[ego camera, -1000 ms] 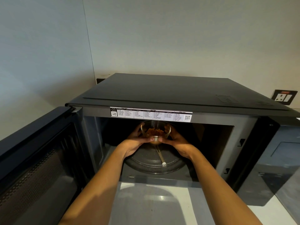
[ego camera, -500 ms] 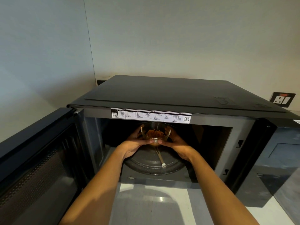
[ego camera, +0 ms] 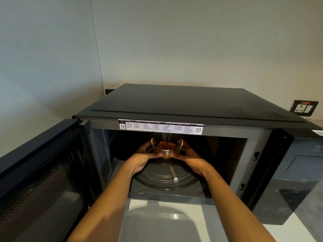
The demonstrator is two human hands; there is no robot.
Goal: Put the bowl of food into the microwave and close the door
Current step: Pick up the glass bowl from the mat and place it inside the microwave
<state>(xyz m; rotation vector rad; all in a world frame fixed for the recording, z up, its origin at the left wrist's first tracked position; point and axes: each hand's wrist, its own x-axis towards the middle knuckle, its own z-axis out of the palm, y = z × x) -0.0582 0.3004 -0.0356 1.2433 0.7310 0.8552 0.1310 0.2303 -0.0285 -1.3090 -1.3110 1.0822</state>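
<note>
Your left hand (ego camera: 145,158) and right hand (ego camera: 189,159) clasp the clear glass bowl of brown food (ego camera: 167,145) above the round glass turntable (ego camera: 157,180) inside the open black microwave (ego camera: 174,102).

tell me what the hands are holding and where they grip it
Both hands hold the glass bowl of food: left hand and right hand cup its lower sides, thumbs near the base, inside the microwave.

Two bare forearms rising from the lower centre of the frame, no sleeves, no watch or bracelet at either wrist, left hand (ego camera: 146,158) and right hand (ego camera: 191,159) ungloved, no rings visible on the fingers
</note>
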